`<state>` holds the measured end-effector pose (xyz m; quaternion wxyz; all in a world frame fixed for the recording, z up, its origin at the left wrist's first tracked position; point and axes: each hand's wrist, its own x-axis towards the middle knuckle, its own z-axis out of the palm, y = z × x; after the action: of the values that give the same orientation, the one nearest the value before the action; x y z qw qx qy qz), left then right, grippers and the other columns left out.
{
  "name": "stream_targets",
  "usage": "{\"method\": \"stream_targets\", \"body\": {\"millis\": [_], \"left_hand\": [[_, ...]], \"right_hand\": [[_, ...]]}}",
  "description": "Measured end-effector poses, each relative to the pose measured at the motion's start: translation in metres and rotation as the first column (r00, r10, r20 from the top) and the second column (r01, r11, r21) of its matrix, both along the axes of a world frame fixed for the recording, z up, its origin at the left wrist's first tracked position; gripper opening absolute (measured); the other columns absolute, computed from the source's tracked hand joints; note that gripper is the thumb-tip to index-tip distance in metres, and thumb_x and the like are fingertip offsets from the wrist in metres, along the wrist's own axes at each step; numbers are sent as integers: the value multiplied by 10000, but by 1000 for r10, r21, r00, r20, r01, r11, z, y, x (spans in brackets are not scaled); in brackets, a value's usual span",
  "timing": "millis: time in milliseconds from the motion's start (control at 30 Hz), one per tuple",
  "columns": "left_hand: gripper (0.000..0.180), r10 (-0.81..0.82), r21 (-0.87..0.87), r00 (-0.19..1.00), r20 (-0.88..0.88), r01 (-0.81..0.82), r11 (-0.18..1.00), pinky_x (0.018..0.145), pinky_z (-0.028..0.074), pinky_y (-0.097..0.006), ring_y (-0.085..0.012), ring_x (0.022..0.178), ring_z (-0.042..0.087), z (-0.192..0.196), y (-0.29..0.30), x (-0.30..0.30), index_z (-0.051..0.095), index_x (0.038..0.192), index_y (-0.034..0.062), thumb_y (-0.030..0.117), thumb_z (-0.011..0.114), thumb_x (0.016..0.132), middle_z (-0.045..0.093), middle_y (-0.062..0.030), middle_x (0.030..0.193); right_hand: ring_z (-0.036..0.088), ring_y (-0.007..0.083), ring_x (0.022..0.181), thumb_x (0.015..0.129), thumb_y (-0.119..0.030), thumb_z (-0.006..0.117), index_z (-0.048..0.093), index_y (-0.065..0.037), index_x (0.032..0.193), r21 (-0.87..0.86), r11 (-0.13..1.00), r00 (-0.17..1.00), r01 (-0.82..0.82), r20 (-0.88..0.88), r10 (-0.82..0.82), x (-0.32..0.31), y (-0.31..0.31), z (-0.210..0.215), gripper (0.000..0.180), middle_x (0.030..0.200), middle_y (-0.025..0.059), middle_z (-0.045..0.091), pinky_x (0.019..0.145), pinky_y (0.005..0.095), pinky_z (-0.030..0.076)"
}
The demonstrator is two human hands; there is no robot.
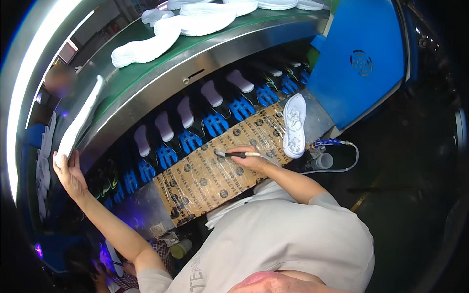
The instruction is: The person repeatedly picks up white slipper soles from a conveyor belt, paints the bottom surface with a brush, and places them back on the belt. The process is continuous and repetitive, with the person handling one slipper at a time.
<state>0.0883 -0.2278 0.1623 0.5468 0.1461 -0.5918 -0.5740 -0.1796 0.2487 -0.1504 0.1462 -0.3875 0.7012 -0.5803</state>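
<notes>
White sole (82, 118), upper left of frame, its lower end held in the left hand (72, 175) | brush (235, 155), centre, gripped by the right hand (252, 159) over the cardboard-covered surface (195, 188) | second sole (294, 126), right of centre | advice: pinch rim only, keep brush clear until sole sits steady

Soles (277, 4) partly past top edge

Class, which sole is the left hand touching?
The edge-on sole near the green belt; the left hand holds its lower end and touches no other.
</notes>
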Motion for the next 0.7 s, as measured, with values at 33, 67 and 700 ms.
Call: {"method": "stream_targets", "body": {"millis": [33, 67, 700], "left_hand": [[551, -139, 98, 980, -143, 154, 983, 1136, 430, -566, -375, 1272, 584, -8, 28, 2, 450, 1454, -28, 232, 649, 1011, 552, -240, 1414], [549, -254, 169, 922, -291, 311, 935, 1149, 408, -612, -402, 1288, 574, -16, 48, 4, 460, 1459, -29, 269, 608, 1023, 553, -246, 1433], [969, -604, 858, 736, -305, 488, 161, 900, 611, -510, -351, 958, 720, -222, 317, -57, 580, 1337, 40, 802, 91, 991, 698, -208, 1076]], "right_hand": [[723, 187, 860, 887, -161, 760, 782, -89, 1145, 13, 1000, 997, 8, 70, -9, 2, 1, 7, 269, 1045, 112, 780, 781, 307, 565], [699, 140, 855, 897, -157, 747, 774, -67, 1137, -38, 999, 993, 13, 116, -9, 2, 0, 8, 258, 1015, 81, 778, 777, 293, 555], [652, 114, 851, 877, -84, 723, 770, -33, 1090, -9, 986, 935, -166, 315, 161, 64, -44, 162, 224, 943, 44, 751, 795, 286, 530]]}}
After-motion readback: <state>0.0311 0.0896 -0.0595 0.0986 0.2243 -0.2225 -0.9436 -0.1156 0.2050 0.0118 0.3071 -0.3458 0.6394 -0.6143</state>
